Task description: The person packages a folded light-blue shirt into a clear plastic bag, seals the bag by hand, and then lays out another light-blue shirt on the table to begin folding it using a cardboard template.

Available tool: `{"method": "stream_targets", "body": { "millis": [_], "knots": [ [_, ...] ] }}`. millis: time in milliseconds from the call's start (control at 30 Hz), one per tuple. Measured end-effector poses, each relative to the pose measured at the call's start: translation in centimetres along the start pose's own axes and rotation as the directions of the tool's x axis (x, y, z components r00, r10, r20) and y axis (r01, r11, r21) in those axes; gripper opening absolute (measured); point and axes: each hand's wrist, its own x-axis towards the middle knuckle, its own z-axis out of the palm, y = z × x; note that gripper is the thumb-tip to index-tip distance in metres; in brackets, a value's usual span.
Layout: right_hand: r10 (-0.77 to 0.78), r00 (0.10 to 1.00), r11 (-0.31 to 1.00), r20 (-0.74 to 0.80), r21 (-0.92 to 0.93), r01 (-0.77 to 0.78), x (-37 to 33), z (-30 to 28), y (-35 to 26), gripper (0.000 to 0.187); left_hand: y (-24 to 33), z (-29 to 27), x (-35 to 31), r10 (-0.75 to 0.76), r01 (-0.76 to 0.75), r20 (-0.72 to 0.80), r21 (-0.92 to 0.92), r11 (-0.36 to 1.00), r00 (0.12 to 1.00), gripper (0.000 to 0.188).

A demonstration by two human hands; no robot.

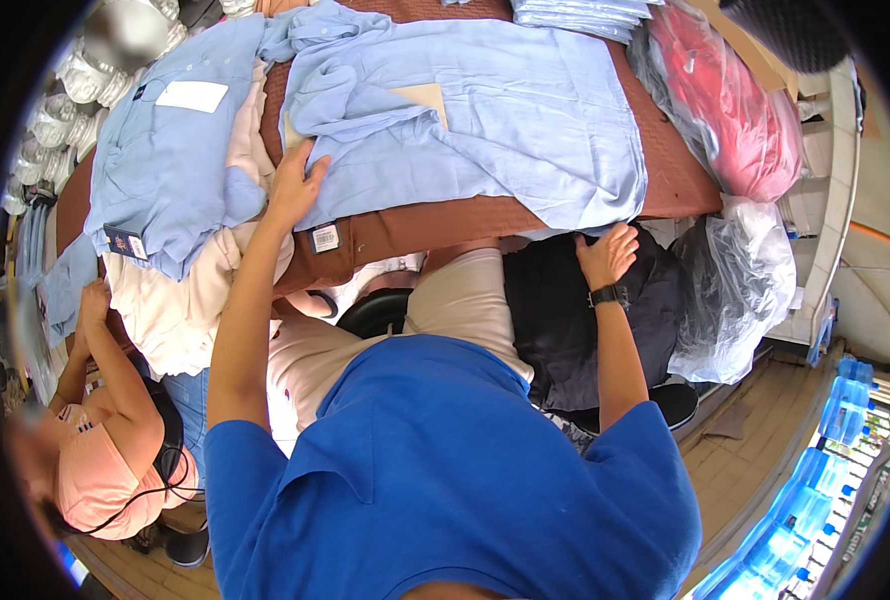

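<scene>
A light blue shirt lies spread across the brown cloth-covered table, with its left part folded over in creases. A tan card shows partly from beneath the fold. My left hand rests at the shirt's left edge, thumb and fingers apart. Just below it, a dark tag with a white label hangs over the table's near edge. My right hand is by the shirt's near right corner, fingers stretched out, above a black cloth bundle. Whether its fingertips touch the shirt, I cannot tell.
Blue shirts with tags and cream garments pile up at left, beside a seated person in pink. Folded shirts stand at the far edge. Plastic-wrapped red clothing and a clear bag lie right. Blue water jugs line the floor.
</scene>
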Motion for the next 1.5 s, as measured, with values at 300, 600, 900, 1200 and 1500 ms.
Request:
{"method": "stream_targets", "body": {
  "millis": [300, 600, 900, 1200, 1500],
  "knots": [
    [-0.059, 0.996, 0.983, -0.067, -0.175, 0.046, 1.9, 0.1, 3.3, 0.028, -1.0, 0.4, -0.1, 0.013, -0.013, -0.006, 0.008, 1.0, 1.0, 0.044],
    [-0.273, 0.96, 0.317, 0.057, 0.948, 0.034, 19.1, -4.7, 10.8, 0.022, -1.6, -0.3, 0.7, -0.075, 0.076, 0.046, -0.004, 0.997, 0.996, 0.037],
    [-0.095, 0.969, 0.611, 0.227, 0.782, -0.123, 21.8, 5.4, 9.5, 0.027, 0.4, -0.5, 0.8, 0.026, -0.023, -0.026, 0.093, 0.995, 0.999, 0.023],
    [-0.058, 0.998, 0.792, -0.019, 0.608, 0.058, 20.0, 7.2, 9.9, 0.041, -0.1, 0.3, 1.2, 0.078, -0.074, -0.088, 0.045, 0.996, 0.993, 0.018],
    [-0.32, 0.893, 0.887, -0.317, 0.23, 0.4, 19.0, 1.2, -3.2, 0.041, -0.5, -0.2, 1.2, 0.045, -0.036, -0.092, 0.1, 0.994, 0.995, 0.022]
  ]
}}
